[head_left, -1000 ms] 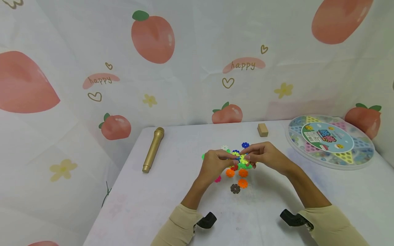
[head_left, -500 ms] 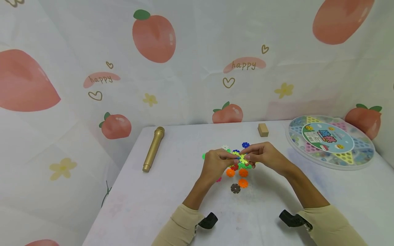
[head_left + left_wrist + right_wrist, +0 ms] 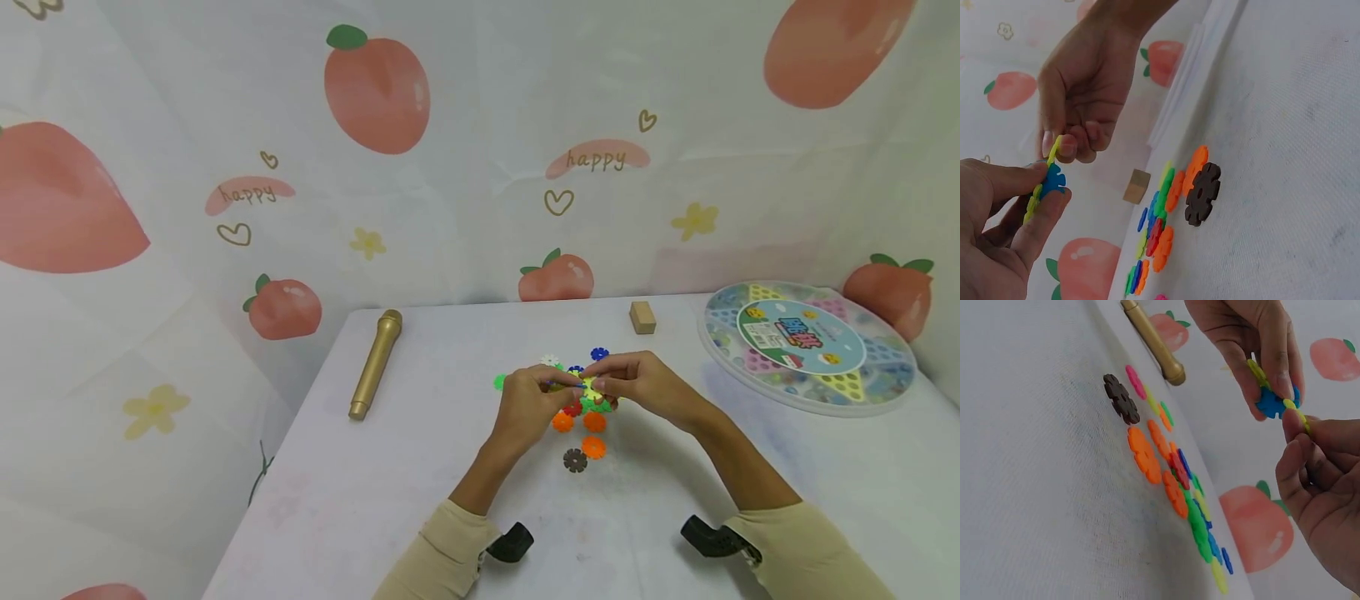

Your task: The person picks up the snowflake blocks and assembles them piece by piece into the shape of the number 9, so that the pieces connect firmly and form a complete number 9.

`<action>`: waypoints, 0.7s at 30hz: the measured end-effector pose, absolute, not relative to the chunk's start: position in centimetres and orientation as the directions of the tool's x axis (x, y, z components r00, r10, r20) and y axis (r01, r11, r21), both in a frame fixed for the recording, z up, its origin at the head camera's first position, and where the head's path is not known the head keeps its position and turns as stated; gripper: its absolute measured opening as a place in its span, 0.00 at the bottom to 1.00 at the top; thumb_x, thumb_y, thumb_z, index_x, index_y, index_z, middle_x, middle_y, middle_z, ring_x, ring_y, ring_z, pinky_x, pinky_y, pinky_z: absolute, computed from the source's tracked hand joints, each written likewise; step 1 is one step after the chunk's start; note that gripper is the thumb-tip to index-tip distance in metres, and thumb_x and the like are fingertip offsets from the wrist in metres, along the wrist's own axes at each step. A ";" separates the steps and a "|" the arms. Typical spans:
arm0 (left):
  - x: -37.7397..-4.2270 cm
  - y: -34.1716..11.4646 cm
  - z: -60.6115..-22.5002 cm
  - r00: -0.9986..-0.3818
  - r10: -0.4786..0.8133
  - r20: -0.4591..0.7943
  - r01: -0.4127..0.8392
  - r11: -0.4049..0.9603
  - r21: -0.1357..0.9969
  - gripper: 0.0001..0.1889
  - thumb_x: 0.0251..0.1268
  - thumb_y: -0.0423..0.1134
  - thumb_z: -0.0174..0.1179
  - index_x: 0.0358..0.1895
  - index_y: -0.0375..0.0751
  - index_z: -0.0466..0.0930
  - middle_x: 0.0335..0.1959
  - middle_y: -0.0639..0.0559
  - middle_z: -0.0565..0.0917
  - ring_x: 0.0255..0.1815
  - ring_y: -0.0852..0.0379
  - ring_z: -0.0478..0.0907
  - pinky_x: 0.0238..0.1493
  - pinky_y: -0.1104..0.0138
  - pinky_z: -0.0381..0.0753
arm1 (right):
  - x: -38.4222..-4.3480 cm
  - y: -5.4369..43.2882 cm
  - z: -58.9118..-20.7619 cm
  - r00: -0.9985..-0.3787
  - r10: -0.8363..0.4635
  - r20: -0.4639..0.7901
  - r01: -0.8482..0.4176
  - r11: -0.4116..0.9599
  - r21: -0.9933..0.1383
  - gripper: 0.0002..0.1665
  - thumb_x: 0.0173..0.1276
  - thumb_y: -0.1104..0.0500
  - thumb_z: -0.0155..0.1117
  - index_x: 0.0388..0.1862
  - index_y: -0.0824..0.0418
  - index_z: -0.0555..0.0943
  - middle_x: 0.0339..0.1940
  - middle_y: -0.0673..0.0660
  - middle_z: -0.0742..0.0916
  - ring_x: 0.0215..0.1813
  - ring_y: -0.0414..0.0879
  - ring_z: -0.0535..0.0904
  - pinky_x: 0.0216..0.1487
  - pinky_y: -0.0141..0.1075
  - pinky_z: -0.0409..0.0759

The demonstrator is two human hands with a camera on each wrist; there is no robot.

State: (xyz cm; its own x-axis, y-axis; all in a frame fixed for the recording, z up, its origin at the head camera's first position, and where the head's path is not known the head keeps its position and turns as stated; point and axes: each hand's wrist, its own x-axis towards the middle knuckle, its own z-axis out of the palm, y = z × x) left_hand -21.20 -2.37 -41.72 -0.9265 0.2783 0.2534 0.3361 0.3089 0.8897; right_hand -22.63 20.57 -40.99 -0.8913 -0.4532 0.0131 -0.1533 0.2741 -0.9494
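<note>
In the head view my left hand and right hand meet above a small pile of toothed plastic snowflake discs. My left fingers and thumb pinch a blue snowflake disc that is joined to a yellow disc, as the left wrist view shows. Between the right thumb and fingers is a second yellow disc, its edge meeting the blue one. Below the hands lie an orange disc, a dark brown disc and several green, red and blue ones.
A gold microphone-shaped stick lies at the left of the white-covered table. At the back is a small wooden block. A round Chinese checkers board lies at the right, before a fruit-print cloth backdrop.
Both hands stay close together over the pile, with only slight finger and wrist shifts. The left hand has turned a little, and the pink disc beside it is now hidden.
</note>
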 end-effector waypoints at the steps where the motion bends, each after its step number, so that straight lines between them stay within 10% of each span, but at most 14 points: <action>1: -21.2 -2.4 -41.8 -0.928 0.273 0.255 0.337 0.317 0.887 0.05 0.69 0.36 0.73 0.43 0.42 0.94 0.40 0.52 0.89 0.30 0.63 0.81 0.30 0.75 0.83 | -22.6 20.6 -41.0 -0.892 -0.452 0.014 -0.155 0.276 -0.948 0.17 0.80 0.61 0.62 0.60 0.70 0.85 0.43 0.60 0.90 0.39 0.54 0.85 0.45 0.40 0.87; 11: -21.2 -2.3 -41.8 -0.918 0.313 0.242 0.338 0.303 0.891 0.13 0.69 0.39 0.73 0.54 0.44 0.90 0.49 0.51 0.90 0.45 0.56 0.87 0.49 0.71 0.87 | -22.5 20.9 -40.6 -0.924 -0.380 0.036 -0.148 0.269 -0.952 0.25 0.79 0.59 0.64 0.69 0.67 0.78 0.40 0.62 0.89 0.46 0.61 0.86 0.48 0.38 0.87; 21: -20.9 -2.2 -42.2 -0.897 0.383 0.222 0.353 0.317 0.880 0.24 0.68 0.39 0.74 0.66 0.42 0.85 0.54 0.48 0.87 0.48 0.57 0.88 0.42 0.73 0.88 | -22.6 20.4 -41.4 -0.916 -0.402 -0.010 -0.103 0.258 -0.961 0.23 0.78 0.60 0.65 0.68 0.63 0.80 0.39 0.54 0.91 0.41 0.49 0.86 0.51 0.43 0.85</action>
State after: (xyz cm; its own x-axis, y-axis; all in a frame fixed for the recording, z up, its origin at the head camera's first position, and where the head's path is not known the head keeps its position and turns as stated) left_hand -20.91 -2.18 -42.17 -0.8967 0.3831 0.2216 0.3531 0.3174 0.8801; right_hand -22.61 20.41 -41.42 -0.9157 -0.4017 -0.0099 -0.1026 0.2575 -0.9608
